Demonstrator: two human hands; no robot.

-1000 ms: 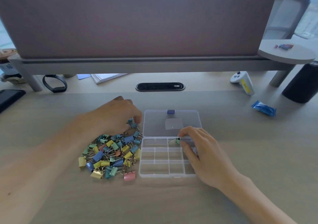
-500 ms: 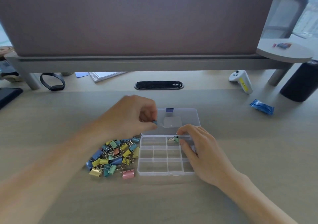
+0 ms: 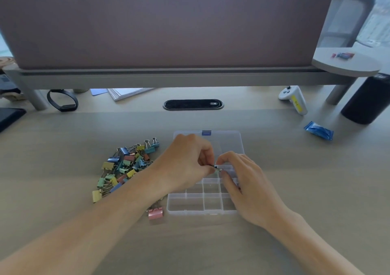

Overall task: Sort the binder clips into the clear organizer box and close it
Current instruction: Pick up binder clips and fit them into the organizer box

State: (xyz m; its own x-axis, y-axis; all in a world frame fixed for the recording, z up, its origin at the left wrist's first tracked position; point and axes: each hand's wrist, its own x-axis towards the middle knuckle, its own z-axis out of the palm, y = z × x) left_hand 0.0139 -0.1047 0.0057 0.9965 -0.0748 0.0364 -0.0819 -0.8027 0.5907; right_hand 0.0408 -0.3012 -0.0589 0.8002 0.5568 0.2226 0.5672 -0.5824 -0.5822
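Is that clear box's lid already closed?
No, the lid of the clear organizer box lies folded back flat on the desk behind the open compartments.

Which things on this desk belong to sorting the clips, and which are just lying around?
Job: clip pile, pink clip, clear organizer box, held clip pinched between left hand and right hand.
Lying about: black wristband, papers, white controller, blue packet, black cylinder.
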